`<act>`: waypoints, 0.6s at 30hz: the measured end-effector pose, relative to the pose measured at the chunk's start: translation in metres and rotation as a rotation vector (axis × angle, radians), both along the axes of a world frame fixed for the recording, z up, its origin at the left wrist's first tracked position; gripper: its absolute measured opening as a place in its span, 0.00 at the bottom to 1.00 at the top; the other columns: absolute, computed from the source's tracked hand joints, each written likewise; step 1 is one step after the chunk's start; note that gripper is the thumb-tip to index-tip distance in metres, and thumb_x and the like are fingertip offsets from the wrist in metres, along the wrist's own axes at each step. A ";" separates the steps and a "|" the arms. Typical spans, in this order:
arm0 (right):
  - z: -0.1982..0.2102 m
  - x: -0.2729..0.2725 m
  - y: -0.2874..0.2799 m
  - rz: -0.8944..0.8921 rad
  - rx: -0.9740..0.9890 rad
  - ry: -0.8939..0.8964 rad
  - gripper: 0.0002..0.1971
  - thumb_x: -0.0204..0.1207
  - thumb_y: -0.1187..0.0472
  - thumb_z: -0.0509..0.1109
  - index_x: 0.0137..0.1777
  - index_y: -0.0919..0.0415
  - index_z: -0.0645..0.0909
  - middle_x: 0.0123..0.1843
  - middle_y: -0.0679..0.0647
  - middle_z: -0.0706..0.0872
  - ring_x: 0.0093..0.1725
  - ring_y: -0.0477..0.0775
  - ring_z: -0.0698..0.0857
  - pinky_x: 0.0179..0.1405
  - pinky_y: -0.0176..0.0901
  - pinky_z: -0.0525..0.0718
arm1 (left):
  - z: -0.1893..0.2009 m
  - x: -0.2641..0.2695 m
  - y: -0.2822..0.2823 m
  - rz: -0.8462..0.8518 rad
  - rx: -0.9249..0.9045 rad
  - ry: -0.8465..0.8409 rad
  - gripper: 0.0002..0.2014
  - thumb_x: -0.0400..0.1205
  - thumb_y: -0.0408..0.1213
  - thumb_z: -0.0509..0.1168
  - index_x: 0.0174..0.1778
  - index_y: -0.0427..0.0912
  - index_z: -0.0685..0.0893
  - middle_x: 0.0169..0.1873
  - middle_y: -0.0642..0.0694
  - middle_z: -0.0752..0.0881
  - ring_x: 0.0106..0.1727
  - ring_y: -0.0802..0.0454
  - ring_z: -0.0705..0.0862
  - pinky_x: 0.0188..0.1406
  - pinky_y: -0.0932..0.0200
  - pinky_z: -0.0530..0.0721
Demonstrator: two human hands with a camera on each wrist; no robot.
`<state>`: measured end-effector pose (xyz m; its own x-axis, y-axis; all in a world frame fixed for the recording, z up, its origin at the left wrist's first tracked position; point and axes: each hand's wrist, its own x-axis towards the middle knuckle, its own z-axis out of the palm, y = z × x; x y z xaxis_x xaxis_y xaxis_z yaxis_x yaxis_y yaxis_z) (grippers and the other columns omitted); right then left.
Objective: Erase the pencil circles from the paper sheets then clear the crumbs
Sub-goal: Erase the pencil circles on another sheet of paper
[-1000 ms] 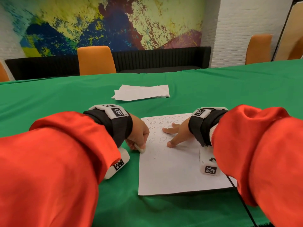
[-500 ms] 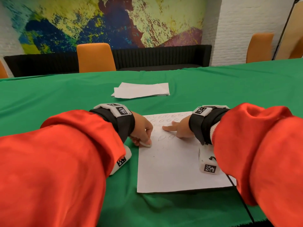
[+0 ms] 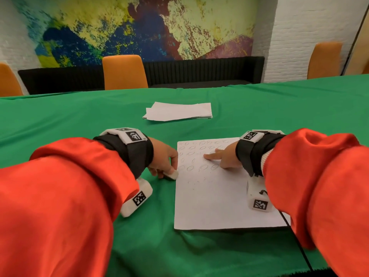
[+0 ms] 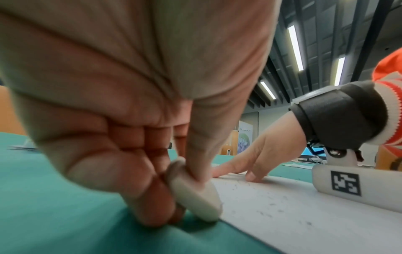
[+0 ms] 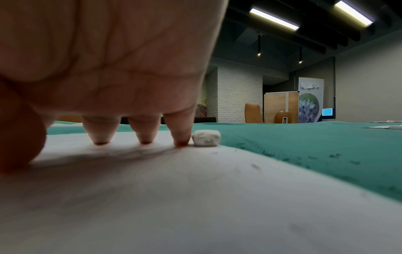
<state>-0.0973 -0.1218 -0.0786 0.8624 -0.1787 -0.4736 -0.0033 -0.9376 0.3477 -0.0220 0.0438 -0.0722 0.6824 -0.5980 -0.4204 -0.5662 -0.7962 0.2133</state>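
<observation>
While the person leans over the green tablecloth (image 3: 79,120), both forearms in orange sleeves (image 3: 60,196) reach forward onto the table. The left hand (image 3: 162,158) sits just off the left edge of the paper sheet (image 3: 215,204), fingers and thumb curled tight around a white eraser (image 3: 170,174). The left wrist view shows the eraser (image 4: 195,197) pinched between thumb and fingers, its lower end down on the cloth right at the sheet's edge (image 4: 304,214).

The right hand (image 3: 225,158) lies on the upper part of the sheet, fingers straight and spread, tips pressed flat to the paper, holding nothing. From the right wrist view the fingertips (image 5: 180,139) touch the paper, thumb off to the left.

Pencil circles (image 3: 201,154) fill the far part of the sheet in rows; the near part is mostly blank, with a few faint marks below the last row. Dark eraser crumbs (image 4: 272,204) are scattered over the paper near the eraser, and more crumbs (image 5: 322,157) lie on the cloth past the sheet's right side.

A second white eraser lump (image 5: 206,138) rests at the sheet's far edge, just beside the right hand's little finger.

Farther back on the table, well apart from the hands, sits a loose stack of white sheets (image 3: 177,111). Orange chairs (image 3: 123,71) stand beyond the table, against a painted wall (image 3: 139,27).
</observation>
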 end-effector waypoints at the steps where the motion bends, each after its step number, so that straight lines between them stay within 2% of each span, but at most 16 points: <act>1: 0.001 0.000 0.001 -0.003 -0.005 0.002 0.30 0.85 0.66 0.47 0.83 0.47 0.41 0.84 0.61 0.54 0.70 0.60 0.75 0.63 0.42 0.72 | 0.002 -0.003 0.003 0.004 0.040 -0.013 0.07 0.81 0.39 0.68 0.42 0.48 0.76 0.45 0.44 0.84 0.35 0.56 0.81 0.28 0.70 0.81; 2: 0.001 -0.001 0.001 -0.002 -0.011 0.005 0.31 0.85 0.66 0.46 0.83 0.46 0.40 0.83 0.61 0.56 0.69 0.60 0.76 0.59 0.42 0.74 | 0.006 -0.008 0.006 -0.005 0.095 -0.054 0.06 0.81 0.43 0.69 0.46 0.49 0.77 0.50 0.44 0.85 0.39 0.53 0.83 0.34 0.67 0.81; 4: 0.003 -0.002 0.002 -0.011 -0.012 0.009 0.31 0.85 0.66 0.47 0.83 0.45 0.40 0.83 0.61 0.56 0.69 0.60 0.77 0.55 0.43 0.75 | 0.011 -0.017 0.007 -0.061 0.229 -0.235 0.17 0.81 0.50 0.66 0.63 0.49 0.77 0.65 0.44 0.80 0.57 0.48 0.82 0.51 0.61 0.78; 6: 0.002 -0.001 0.002 -0.022 -0.017 0.009 0.32 0.84 0.66 0.48 0.82 0.45 0.40 0.83 0.61 0.56 0.70 0.60 0.76 0.59 0.41 0.74 | 0.014 -0.031 0.003 -0.135 0.284 -0.391 0.28 0.82 0.54 0.61 0.77 0.48 0.67 0.77 0.46 0.67 0.73 0.46 0.73 0.63 0.58 0.70; 8: 0.000 0.000 0.001 -0.020 -0.021 0.007 0.32 0.84 0.66 0.49 0.82 0.44 0.40 0.83 0.61 0.55 0.71 0.60 0.74 0.63 0.41 0.73 | 0.016 -0.050 -0.005 -0.231 0.286 -0.403 0.34 0.84 0.58 0.55 0.83 0.48 0.54 0.83 0.49 0.51 0.81 0.48 0.60 0.76 0.53 0.60; 10: -0.001 0.001 -0.002 -0.027 -0.013 -0.005 0.32 0.84 0.65 0.49 0.83 0.45 0.41 0.83 0.61 0.55 0.74 0.60 0.72 0.66 0.41 0.71 | 0.013 -0.071 -0.015 -0.318 0.283 -0.341 0.37 0.84 0.61 0.49 0.84 0.48 0.44 0.84 0.52 0.41 0.84 0.50 0.50 0.80 0.50 0.50; 12: -0.004 0.003 -0.004 -0.026 -0.006 -0.009 0.31 0.85 0.64 0.50 0.83 0.47 0.41 0.84 0.61 0.54 0.77 0.61 0.67 0.69 0.42 0.67 | 0.005 -0.090 -0.023 -0.366 0.270 -0.276 0.38 0.85 0.61 0.46 0.84 0.46 0.39 0.83 0.49 0.37 0.84 0.50 0.45 0.80 0.49 0.45; 15: -0.005 0.004 -0.006 -0.021 -0.007 -0.008 0.30 0.85 0.64 0.49 0.83 0.49 0.41 0.84 0.62 0.53 0.78 0.60 0.66 0.69 0.40 0.66 | -0.009 -0.105 -0.026 -0.362 0.280 -0.201 0.41 0.84 0.62 0.47 0.84 0.44 0.36 0.83 0.46 0.36 0.84 0.49 0.43 0.80 0.50 0.43; 18: -0.007 0.005 -0.007 -0.004 -0.023 -0.022 0.31 0.85 0.65 0.49 0.83 0.48 0.42 0.83 0.63 0.54 0.77 0.62 0.66 0.71 0.44 0.67 | -0.011 -0.102 -0.013 -0.284 0.413 -0.201 0.44 0.82 0.66 0.46 0.83 0.42 0.36 0.83 0.44 0.38 0.84 0.46 0.47 0.80 0.48 0.46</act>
